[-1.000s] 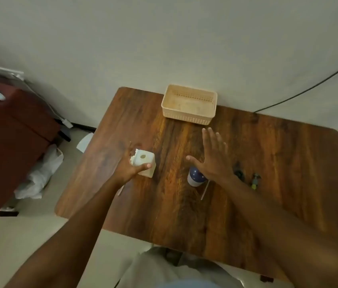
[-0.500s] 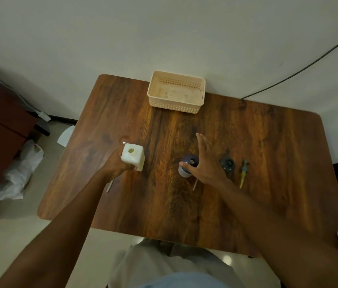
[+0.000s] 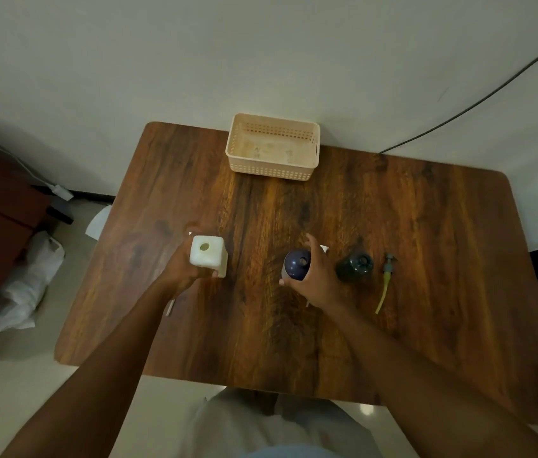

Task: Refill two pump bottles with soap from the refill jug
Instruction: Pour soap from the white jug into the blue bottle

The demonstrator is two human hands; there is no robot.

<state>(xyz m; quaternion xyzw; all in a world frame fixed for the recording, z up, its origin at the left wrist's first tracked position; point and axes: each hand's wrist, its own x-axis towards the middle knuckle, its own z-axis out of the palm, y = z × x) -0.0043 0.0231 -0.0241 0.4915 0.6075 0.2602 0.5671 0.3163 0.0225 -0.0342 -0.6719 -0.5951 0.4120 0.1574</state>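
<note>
Left hand (image 3: 184,271) grips jug (image 3: 208,260); right hand (image 3: 319,279) wraps blue bottle (image 3: 296,264)

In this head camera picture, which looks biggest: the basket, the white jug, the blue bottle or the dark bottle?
Largest to smallest:
1. basket
2. white jug
3. blue bottle and dark bottle: these look alike, and the right hand hides part of the blue one, so no ranking.

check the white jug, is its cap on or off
Off. The white jug stands upright on the table in the left hand, and its round mouth shows as an open hole on top. How full it is cannot be told.
</note>
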